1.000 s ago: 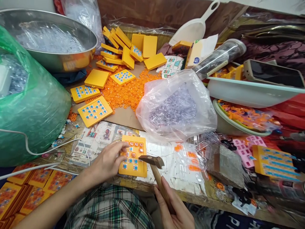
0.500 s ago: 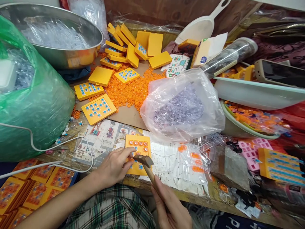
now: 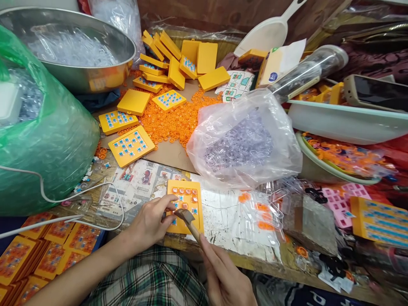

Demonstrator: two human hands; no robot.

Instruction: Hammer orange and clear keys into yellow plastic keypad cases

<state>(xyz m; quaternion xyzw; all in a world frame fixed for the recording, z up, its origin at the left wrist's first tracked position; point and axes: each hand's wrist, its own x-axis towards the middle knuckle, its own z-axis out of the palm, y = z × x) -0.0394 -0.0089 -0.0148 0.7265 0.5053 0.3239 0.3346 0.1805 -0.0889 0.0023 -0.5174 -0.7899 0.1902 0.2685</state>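
Observation:
A yellow case [image 3: 198, 192] lies on the bench near its front edge, with a row of orange round pieces near its top and small blue-and-white squares below. My left hand [image 3: 153, 219] is at the case's left side, thumb and index finger bent close together at its surface; what they pinch, if anything, is too small to make out. My right hand [image 3: 223, 267] is closed around the wooden handle of a small hammer [image 3: 185, 215]. The hammer's dark head is over the lower left of the case, close to my left fingertips, and hides part of the squares.
Orange rings [image 3: 174, 121] are heaped behind, among yellow cases [image 3: 131, 146]. A clear bag [image 3: 245, 140] of transparent pieces stands right of them. At left are a green bag [image 3: 60, 157], a steel bowl [image 3: 124, 70] and a white cable. A grey block [image 3: 314, 223] sits at right.
The hammer and my right hand have shifted slightly left and the head sits nearer my left fingertips. My left hand has moved slightly left, uncovering more of the case.

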